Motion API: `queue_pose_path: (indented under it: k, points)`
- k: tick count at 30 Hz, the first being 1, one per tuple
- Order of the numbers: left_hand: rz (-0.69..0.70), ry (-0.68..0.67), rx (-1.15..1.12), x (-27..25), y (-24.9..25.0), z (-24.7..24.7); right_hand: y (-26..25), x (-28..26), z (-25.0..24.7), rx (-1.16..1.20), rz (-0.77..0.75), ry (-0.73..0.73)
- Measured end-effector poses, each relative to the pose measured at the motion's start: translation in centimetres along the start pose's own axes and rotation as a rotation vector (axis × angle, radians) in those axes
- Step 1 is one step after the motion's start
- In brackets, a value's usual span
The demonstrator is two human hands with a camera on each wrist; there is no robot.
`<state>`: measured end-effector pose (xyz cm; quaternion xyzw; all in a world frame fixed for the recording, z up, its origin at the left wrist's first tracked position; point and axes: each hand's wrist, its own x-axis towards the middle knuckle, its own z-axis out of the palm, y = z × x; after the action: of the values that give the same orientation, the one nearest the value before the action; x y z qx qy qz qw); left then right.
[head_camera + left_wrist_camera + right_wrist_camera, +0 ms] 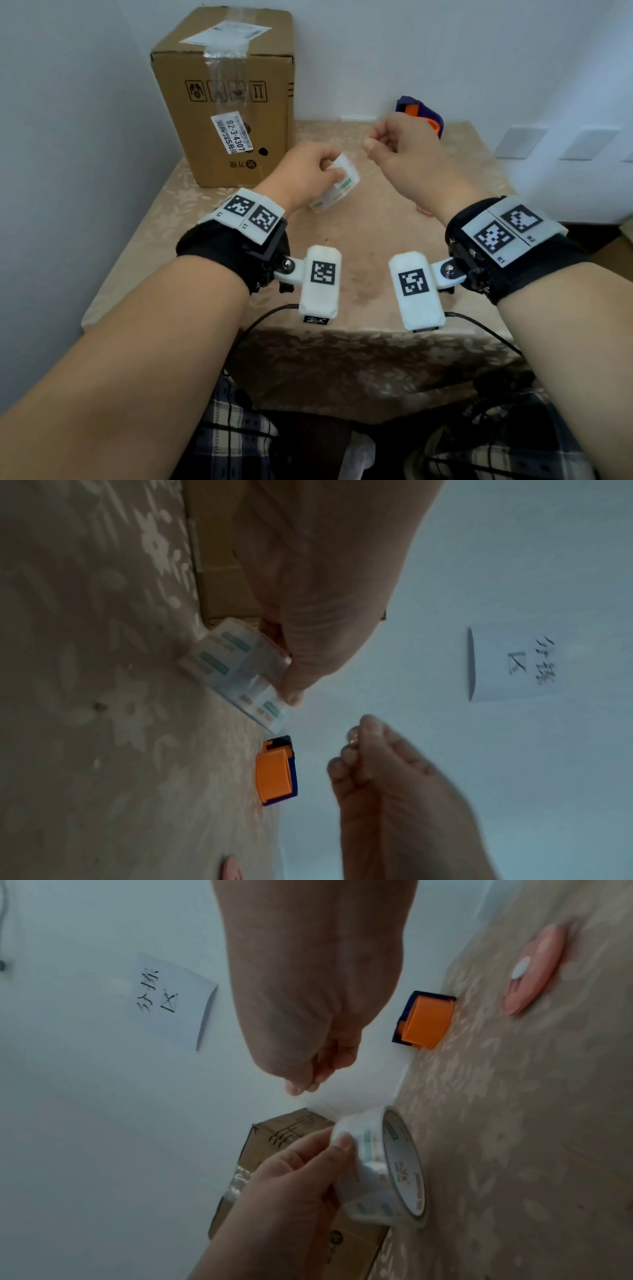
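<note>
1. Hanging low over the table (376,246), the tape roll (337,186) is clear tape with green and orange print. It sits near the middle of the table and tilts down toward the cloth. Whether its lower edge touches the cloth cannot be told.
2. The left hand (308,171) grips the roll from above, with the fingers curled over its outer band and the thumb against its side.
3. A loose strip (346,1102) of tape runs from the roll up to the right hand (400,150).
4. The right hand is raised higher than the left and a little apart from it. Its fingers are curled in, and the thumb and fingertips pinch the end of the strip.
5. A taped cardboard box (226,102) stands upright at the far left of the table, just behind the left hand.
6. An orange and blue holder (419,116) stands at the far edge against the wall, behind the right hand.
7. A pink round disc (534,969) lies flat on the cloth to the right.
8. A handwritten paper note (171,999) is stuck on the wall.
</note>
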<state>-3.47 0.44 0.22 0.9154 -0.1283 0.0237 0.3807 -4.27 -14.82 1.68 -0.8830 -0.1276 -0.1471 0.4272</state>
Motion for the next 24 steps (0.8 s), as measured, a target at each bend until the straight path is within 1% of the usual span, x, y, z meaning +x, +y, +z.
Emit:
queue_pose_path:
  k: [2,6,9,11,15,20,24]
  points:
    - [-0.005,0.005,0.02,0.2,-0.1,0.1,-0.1,-0.1,-0.2,0.008,-0.002,0.007]
    - [0.018,-0.014,-0.01,-0.3,-0.2,0.3,1.0,0.1,-0.6,-0.008,0.085,0.064]
    - [0.017,-0.028,-0.036,-0.4,-0.2,0.4,1.6,0.3,-0.9,0.127,0.158,0.077]
    - [0.014,-0.029,-0.091,-0.4,-0.3,0.4,1.5,0.3,-0.8,0.164,0.139,0.035]
    - [0.037,-0.053,-0.16,-0.3,-0.3,0.5,0.9,0.4,-0.7,0.03,0.07,-0.06]
    - [0.01,0.001,-0.104,-0.1,-0.1,1.0,0.8,0.2,-1.0,-0.128,0.0,-0.087]
    - [0.014,0.017,-0.105,-0.1,-0.1,1.1,0.9,0.2,-1.2,-0.157,-0.002,-0.102]
